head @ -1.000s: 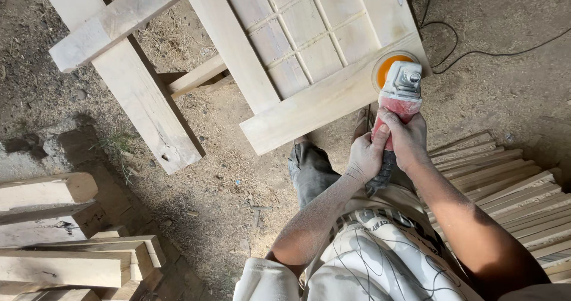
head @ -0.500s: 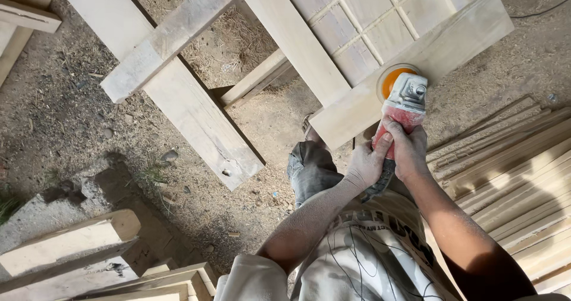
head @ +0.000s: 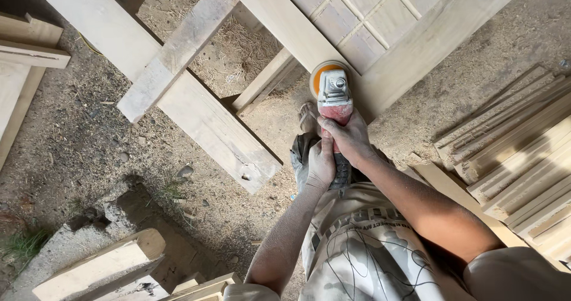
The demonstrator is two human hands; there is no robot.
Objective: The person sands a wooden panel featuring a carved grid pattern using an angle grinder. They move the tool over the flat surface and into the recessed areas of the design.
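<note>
Both hands are clamped on one grinder [head: 334, 107]: the right hand [head: 350, 137] wraps the red body from above, and the dusty left hand [head: 321, 165] closes around the dark rear grip just below it. An orange disc [head: 322, 75] at the grinder's head meets the corner of a pale wooden panel [head: 380, 24], where the panel's bottom rail joins its left stile. Shallow grooves cut the panel's middle into small squares, and its surface is smooth and powdery.

Packed dirt floor [head: 77, 140] lies below, grey-brown, strewn with sawdust, straw and small stones. A broad rough plank [head: 196, 116] runs diagonally under the panel, crossed by a shorter board [head: 178, 48]. A stack of thin, light slats [head: 517, 152] lies to the right. Chunky sawn blocks [head: 101, 265] sit at lower left beside a crumbled concrete lump [head: 113, 212].
</note>
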